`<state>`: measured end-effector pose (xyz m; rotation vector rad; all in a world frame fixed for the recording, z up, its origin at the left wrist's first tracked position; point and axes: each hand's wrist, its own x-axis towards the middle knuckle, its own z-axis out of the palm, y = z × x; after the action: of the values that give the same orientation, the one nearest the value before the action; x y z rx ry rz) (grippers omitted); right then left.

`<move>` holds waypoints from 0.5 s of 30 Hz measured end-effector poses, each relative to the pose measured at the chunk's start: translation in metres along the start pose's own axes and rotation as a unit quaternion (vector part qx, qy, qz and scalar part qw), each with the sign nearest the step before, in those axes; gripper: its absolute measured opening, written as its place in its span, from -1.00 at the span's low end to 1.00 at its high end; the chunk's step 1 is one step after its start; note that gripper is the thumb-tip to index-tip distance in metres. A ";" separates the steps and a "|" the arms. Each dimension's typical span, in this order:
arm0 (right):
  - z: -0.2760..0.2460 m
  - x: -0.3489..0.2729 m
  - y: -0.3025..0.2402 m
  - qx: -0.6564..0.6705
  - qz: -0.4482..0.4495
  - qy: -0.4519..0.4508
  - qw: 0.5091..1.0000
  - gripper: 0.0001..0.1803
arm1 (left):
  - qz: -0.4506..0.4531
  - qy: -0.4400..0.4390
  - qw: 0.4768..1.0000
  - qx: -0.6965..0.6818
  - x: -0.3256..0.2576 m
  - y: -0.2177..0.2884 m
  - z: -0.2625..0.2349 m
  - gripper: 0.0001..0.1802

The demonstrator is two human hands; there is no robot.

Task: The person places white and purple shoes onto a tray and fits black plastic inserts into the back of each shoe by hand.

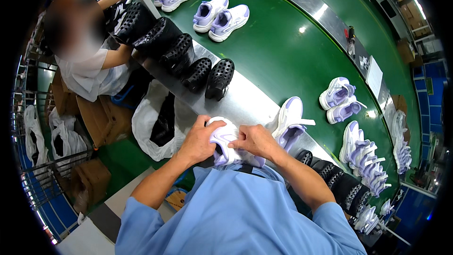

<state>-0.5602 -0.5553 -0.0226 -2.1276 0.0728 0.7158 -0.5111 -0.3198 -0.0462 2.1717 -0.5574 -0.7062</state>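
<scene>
Close to my body I hold a white and lilac sneaker [224, 132] in both hands. My left hand [198, 140] is closed round one end of it, with a bit of something black showing beside the fingers. With thumb and fingers pinched, my right hand [257, 140] grips the other side of the same sneaker; what lies under those fingertips is hidden. A second sneaker [289, 118], its pale strap sticking out, rests on the metal edge just right of my right hand.
Black perforated foot-shaped forms [220, 79] line the metal ledge [247, 89]. Sneaker pairs stand on the green conveyor [278, 42], with more at the right [363, 158]. A co-worker [94, 68] sits at the left. A white sack [146, 123] and a cardboard box [106, 120] stand below.
</scene>
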 end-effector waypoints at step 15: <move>0.045 -0.080 0.175 0.193 0.220 0.483 0.825 -0.51 | 0.119 0.130 0.940 0.294 0.048 0.055 0.060 -0.46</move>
<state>-0.6998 -0.6465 -0.1287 -1.8671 1.1825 -0.2129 -0.5218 -0.4133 -0.0510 2.6208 -0.9606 -0.1130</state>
